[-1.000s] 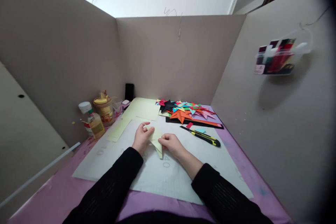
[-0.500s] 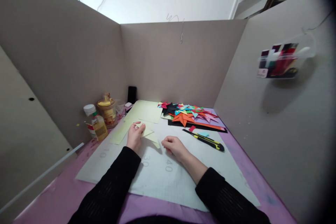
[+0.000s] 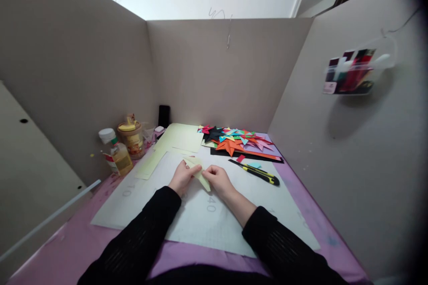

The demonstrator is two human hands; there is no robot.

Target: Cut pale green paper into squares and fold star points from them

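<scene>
A pale yellow folded paper piece (image 3: 202, 180) is held above the white sheet (image 3: 200, 227) in the middle. My left hand (image 3: 182, 176) grips it from the left, thumb on top and fingers partly hidden behind the paper. From the right, my right hand (image 3: 219, 179) pinches its edge with thumb and forefinger. One point of the paper hangs down between the hands. Behind them lies a pile of coloured folded paper stars (image 3: 230, 146). A black and yellow utility knife (image 3: 257, 173) rests to the right of my right hand.
At the left stand a glue bottle (image 3: 120, 160) with a white cap and a yellow-lidded jar (image 3: 133, 140). A black phone (image 3: 163, 116) leans at the back. Pale yellow sheets (image 3: 187, 137) lie behind my left hand. Red and light blue scraps lie near the knife. Grey panels surround the table.
My hands have come together. The right hand has taken hold of the paper, which the left hand alone held before. The paper has turned and moved right. The view has shifted slightly.
</scene>
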